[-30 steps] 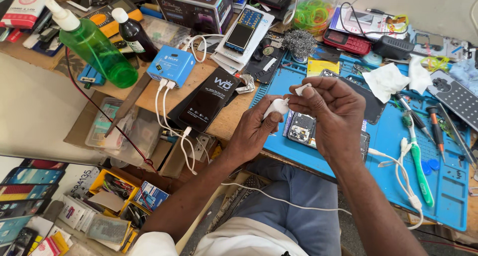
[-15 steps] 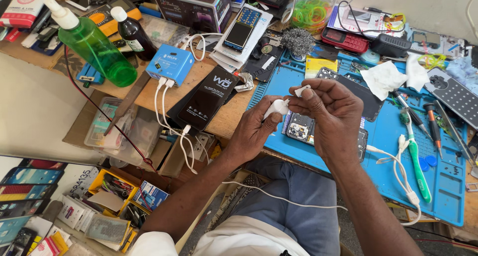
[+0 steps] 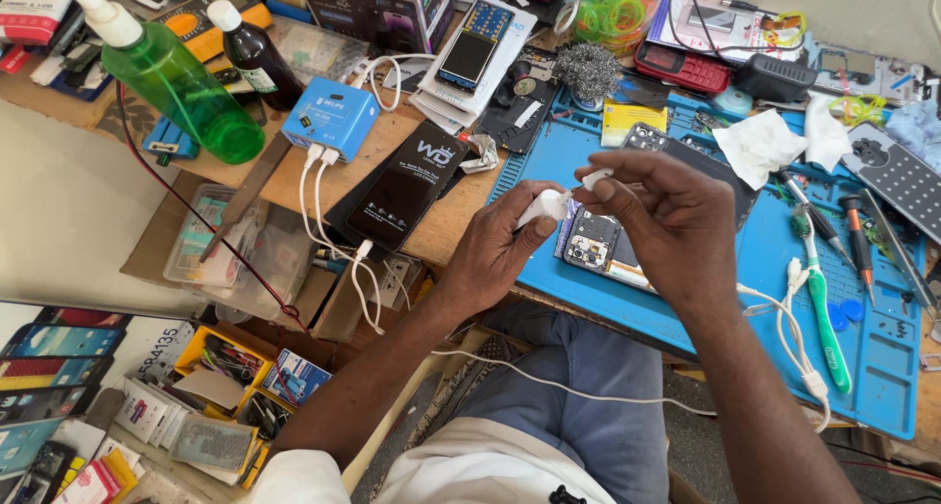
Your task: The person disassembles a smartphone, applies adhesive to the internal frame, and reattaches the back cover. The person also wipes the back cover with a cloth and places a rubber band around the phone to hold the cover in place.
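Pinched between the thumb and fingers of the left hand (image 3: 505, 249) is a small white plug-like piece (image 3: 545, 207), held closed and firm. Touching it from the other side, the right hand (image 3: 676, 225) grips a second small white piece (image 3: 595, 179) with its fingertips, so the two pieces meet end to end just above the blue work mat (image 3: 755, 269). Directly under the hands, on that mat, lies an opened phone (image 3: 598, 244) with its circuit board showing. A white cable (image 3: 784, 313) trails across the mat toward the right wrist. On the mat's right part lie a green toothbrush (image 3: 821, 303) and screwdrivers (image 3: 851, 231). Just off the mat's left edge, on the wooden bench, rests a black phone (image 3: 407, 185), with a blue charger box (image 3: 331, 119) and a green spray bottle (image 3: 176, 82) farther left.
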